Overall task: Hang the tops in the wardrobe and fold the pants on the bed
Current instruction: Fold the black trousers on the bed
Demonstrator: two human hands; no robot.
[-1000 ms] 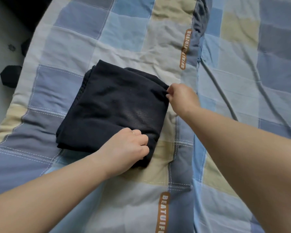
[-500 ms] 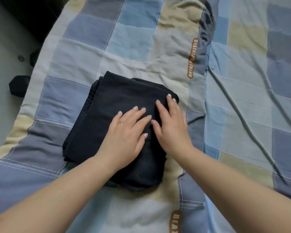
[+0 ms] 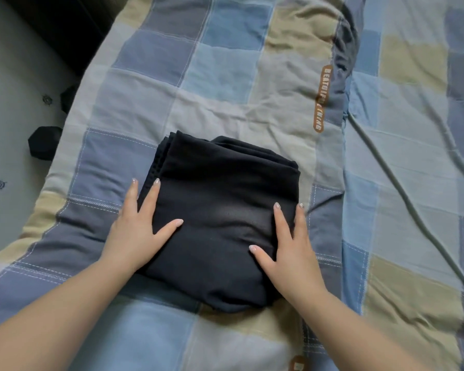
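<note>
Folded black pants (image 3: 220,218) lie mid-bed on a checked blue/beige quilt (image 3: 225,84). Left hand (image 3: 140,231) flat on the pants' left edge, right hand (image 3: 289,242) flat on their right edge, fingers straight. Floor (image 3: 14,116) past bed's left edge.

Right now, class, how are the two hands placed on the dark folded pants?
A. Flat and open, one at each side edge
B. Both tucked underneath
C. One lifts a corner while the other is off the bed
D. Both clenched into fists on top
A: the left hand and right hand lie flat with straight fingers at opposite side edges of the pants on the bed.
</note>
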